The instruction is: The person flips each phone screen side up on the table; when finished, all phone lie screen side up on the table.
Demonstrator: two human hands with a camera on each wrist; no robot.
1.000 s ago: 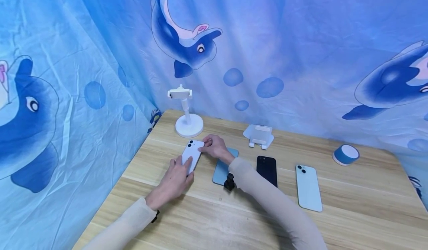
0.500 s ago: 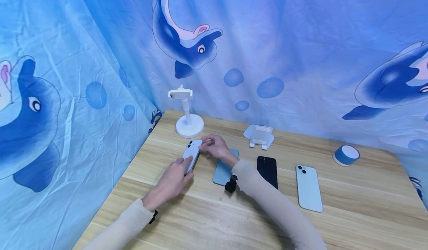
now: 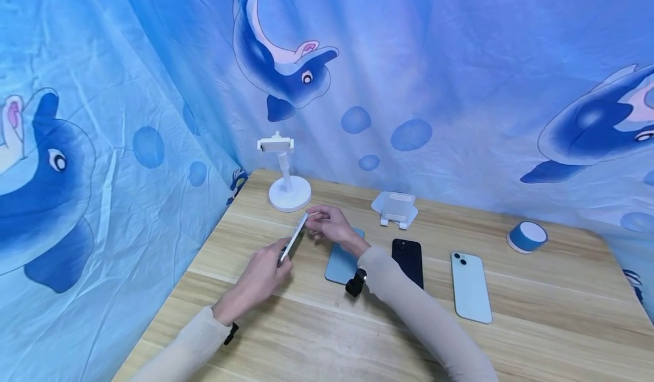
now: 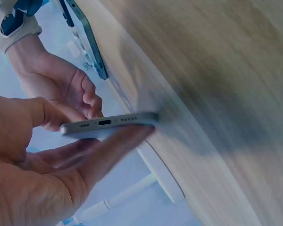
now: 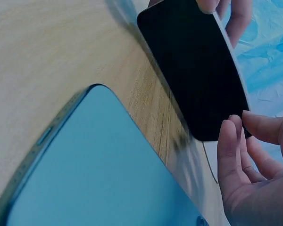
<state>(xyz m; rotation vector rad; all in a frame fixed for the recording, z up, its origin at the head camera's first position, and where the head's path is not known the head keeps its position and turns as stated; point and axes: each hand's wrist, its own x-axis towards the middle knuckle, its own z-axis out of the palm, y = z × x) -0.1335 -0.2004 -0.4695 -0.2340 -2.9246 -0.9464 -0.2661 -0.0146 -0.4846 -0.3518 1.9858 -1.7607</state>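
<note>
A white smartphone (image 3: pixel 296 236) stands tilted on its long edge between my two hands in the head view. My left hand (image 3: pixel 262 273) grips its near end, thumb on one face and fingers along the other; in the left wrist view the phone's bottom edge with its charging port (image 4: pixel 105 122) faces the camera. With thumb and fingertips, my right hand (image 3: pixel 333 225) pinches the far corner. The dark screen (image 5: pixel 193 70) faces the right wrist camera. Under my right wrist lies a blue phone (image 3: pixel 341 264), back up, partly covered by the arm.
A white round-based phone stand (image 3: pixel 289 193) is behind the hands. Farther right are a folding phone stand (image 3: pixel 398 207), a black phone (image 3: pixel 407 260), a pale green phone (image 3: pixel 471 287) and a blue-and-white cylinder (image 3: pixel 528 236). Dolphin-print curtains (image 3: pixel 460 87) border the wooden table (image 3: pixel 327 336).
The white phone, earlier lying back up, has been turned up onto its edge. Both hands have kept hold of it and barely shifted; the other things stay put.
</note>
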